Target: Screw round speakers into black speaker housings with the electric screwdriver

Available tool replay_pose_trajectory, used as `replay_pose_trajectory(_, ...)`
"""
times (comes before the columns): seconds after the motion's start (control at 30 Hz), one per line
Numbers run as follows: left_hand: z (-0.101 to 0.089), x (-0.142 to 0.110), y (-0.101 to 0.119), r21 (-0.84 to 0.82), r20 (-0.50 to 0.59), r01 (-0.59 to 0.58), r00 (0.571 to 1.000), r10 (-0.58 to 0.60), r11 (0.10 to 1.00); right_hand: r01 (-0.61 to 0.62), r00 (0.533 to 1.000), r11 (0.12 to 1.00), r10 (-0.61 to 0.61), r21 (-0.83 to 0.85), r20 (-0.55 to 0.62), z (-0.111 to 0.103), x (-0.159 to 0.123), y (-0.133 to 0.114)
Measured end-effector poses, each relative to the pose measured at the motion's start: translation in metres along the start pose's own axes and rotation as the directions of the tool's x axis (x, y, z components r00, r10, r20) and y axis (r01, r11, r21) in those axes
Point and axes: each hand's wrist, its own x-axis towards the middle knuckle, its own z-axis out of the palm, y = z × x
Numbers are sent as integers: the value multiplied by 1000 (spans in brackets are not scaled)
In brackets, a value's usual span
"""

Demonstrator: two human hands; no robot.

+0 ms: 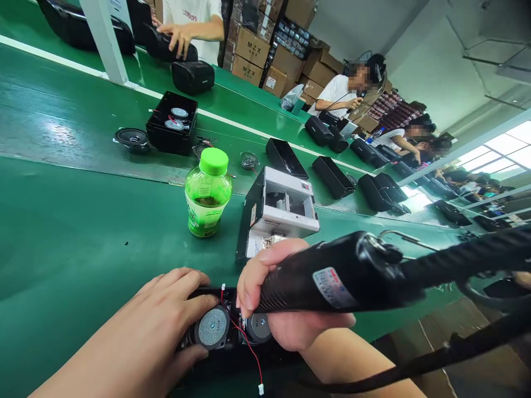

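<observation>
Speaker box (232, 362): black; lies on the counter at the near edge of the view, under both hands, with two round drivers facing up
Counter (83, 237): green-topped; runs off to the upper right, with a white strip along its middle; black boxes stand along its length
Cartons (253, 47): brown, stacked beyond the far side of the counter; some are printed MZX
Co-workers: one person in a white top (199, 33) stands across at upper left, a hand resting on a black unit; another in white (336, 91) is further along; more sit in the distance
White-and-black machine (286, 204): just beyond the right hand, with an open window in its top
Second box (172, 141): black, further back on the left; two drivers show on its upper side; a loose speaker (131, 139) lies beside it
Black tool (298, 279): thick and cylindrical, slanting over the right side of the speaker box; a cable leads off to the right; its tip is hidden by the fingers
Hands: the left (170, 312) is spread, thumb apart from the fingers, around the left end of the speaker box; the right (296, 331) is wrapped round the black tool
Bottle (208, 193): green-capped, upright, left of the machine
Drivers: left one (213, 326) in plain view beside the left thumb; right one (260, 327) partly covered by the right hand
Red wire (251, 347): trails between the drivers towards the near edge
White connectors: one (261, 389) at the wire's near end; one (223, 287) at the box's far edge
</observation>
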Motion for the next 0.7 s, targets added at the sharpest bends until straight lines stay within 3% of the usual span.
replay_pose_trajectory(0.17,-6,8,2,26,-50,-43,998,44,999,-30,996,999,31,-24,79,-10,-7,6)
replay_pose_trajectory(0.4,2,4,-5,78,-22,-39,999,41,996,-87,994,995,90,-56,57,-9,-9,-2)
replay_pose_trajectory(0.47,7,-1,-10,73,-9,-24,1000,25,997,-67,998,997,68,-34,11,-8,-5,-16)
replay_pose_trajectory(0.57,15,-10,-17,54,4,16,1000,-16,998,39,993,999,-42,-28,-107,-10,5,-56)
replay_pose_trajectory(0.7,22,-19,-28,68,11,17,1000,-18,998,243,939,933,-295,-264,-177,-17,28,-101)
